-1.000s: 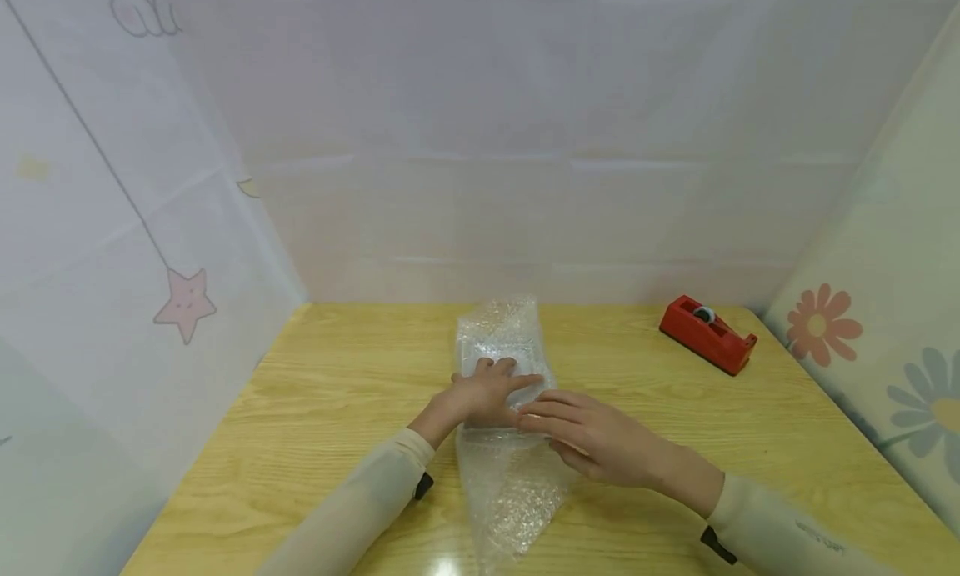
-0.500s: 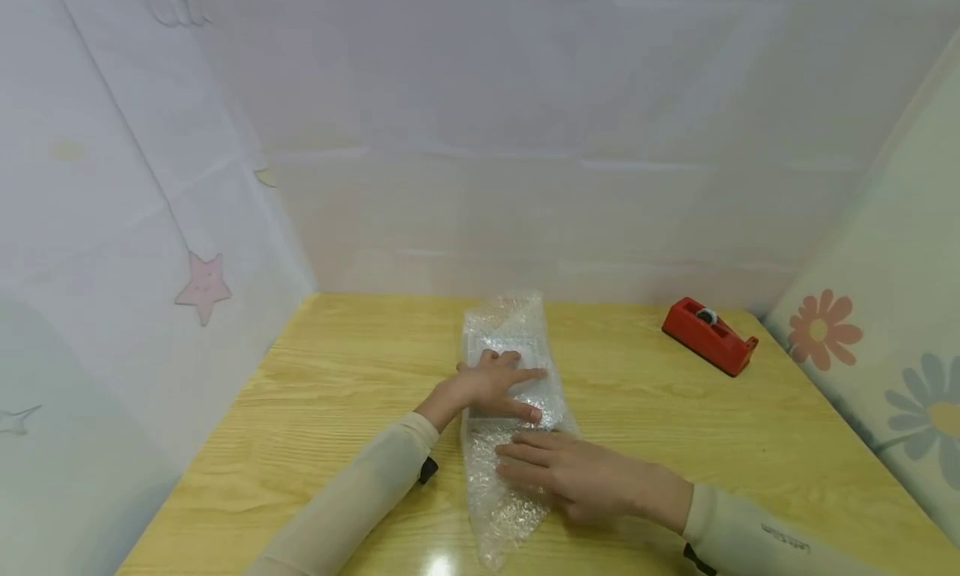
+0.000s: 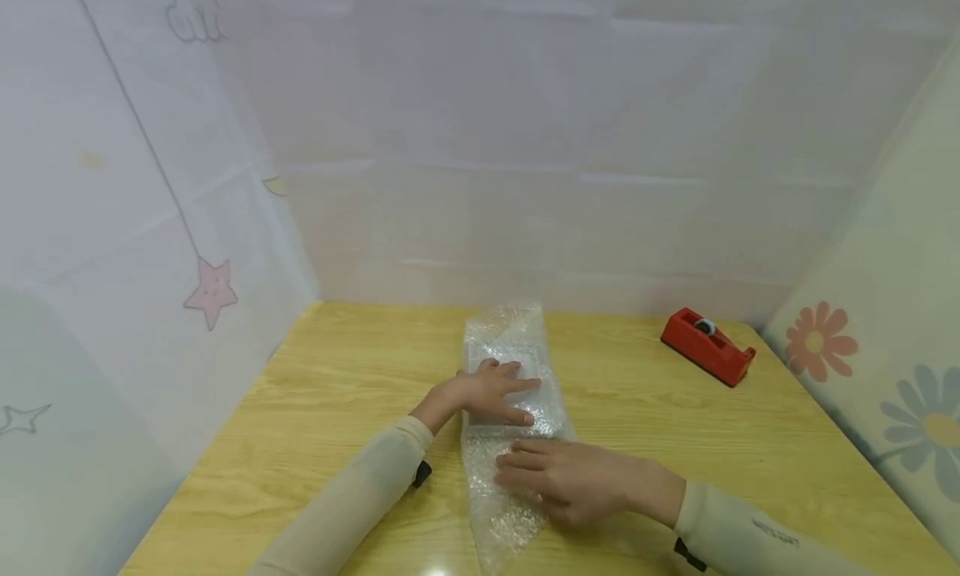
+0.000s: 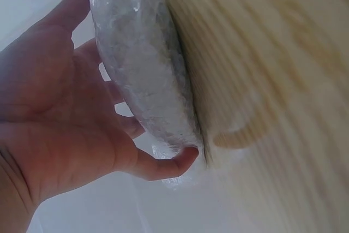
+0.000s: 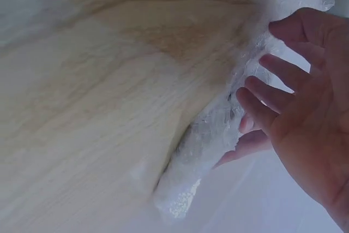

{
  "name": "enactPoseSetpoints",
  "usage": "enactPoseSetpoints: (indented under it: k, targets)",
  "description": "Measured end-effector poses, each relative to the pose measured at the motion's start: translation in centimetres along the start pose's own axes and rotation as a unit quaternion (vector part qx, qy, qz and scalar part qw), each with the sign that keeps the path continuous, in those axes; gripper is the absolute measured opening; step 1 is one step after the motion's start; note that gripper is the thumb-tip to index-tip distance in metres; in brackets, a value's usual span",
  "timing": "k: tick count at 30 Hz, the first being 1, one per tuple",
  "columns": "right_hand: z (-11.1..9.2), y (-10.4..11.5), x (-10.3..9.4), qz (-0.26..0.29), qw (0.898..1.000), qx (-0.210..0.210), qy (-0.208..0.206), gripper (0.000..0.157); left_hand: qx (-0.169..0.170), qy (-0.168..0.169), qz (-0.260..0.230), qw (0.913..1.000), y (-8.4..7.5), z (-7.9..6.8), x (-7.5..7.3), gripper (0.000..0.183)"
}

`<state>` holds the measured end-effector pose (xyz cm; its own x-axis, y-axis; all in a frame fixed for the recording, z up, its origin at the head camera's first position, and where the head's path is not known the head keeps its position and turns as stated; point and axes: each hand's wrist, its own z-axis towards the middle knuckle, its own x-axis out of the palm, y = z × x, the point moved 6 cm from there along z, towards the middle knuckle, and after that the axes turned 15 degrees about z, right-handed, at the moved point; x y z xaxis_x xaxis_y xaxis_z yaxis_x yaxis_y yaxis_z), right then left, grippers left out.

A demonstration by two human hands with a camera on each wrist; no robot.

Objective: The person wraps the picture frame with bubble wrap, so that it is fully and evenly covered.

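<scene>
A flat, boxy item in clear bubble wrap (image 3: pixel 551 405) lies on the wooden table, and what is inside is hard to make out. My left hand (image 3: pixel 490 393) rests on top with its fingers spread. In the left wrist view, the wrapped side (image 4: pixel 144 64) runs along that hand, and one fingertip reaches its lower corner. My right hand (image 3: pixel 577 480) lies over the near flap of bubble wrap (image 3: pixel 506 518), its fingers extended and lightly bent. The right wrist view shows these fingers (image 5: pixel 272 96) against the crinkled wrap (image 5: pixel 210 135), with nothing pinched.
A red tape dispenser (image 3: pixel 707 347) with a roll in it stands at the table's back right. The wooden table (image 3: pixel 337 368) meets pale printed sheets (image 3: pixel 480 226) at the back and both sides.
My right hand has moved from beside the left hand's thumb toward me, onto the near flap. The left hand stays on the wrapped item, its thumb now spread wider. The head view has shifted slightly.
</scene>
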<state>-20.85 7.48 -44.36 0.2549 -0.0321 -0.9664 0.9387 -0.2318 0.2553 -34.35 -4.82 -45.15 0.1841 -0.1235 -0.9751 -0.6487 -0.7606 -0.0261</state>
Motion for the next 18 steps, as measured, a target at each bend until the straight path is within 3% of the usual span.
enactPoseSetpoints:
  k: [4,6,12,18]
  targets:
    - [-0.4,0.3,0.5,0.011,0.999,0.016,0.028,0.098,-0.004,-0.002,0.01,0.9999,0.1,0.0,-0.1,0.078]
    - [-0.6,0.4,0.6,0.01,0.999,0.021,0.029,0.103,-0.006,-0.005,0.014,0.9999,0.1,0.0,-0.4,0.078]
    - [-0.4,0.3,0.6,-0.035,0.999,0.021,-0.006,0.084,-0.009,-0.003,0.005,0.9999,0.1,0.0,-1.0,0.077]
    - [0.3,-0.1,1.2,-0.054,0.998,0.017,-0.038,0.072,-0.006,0.009,-0.005,0.9999,-0.1,-0.1,-0.3,0.076]
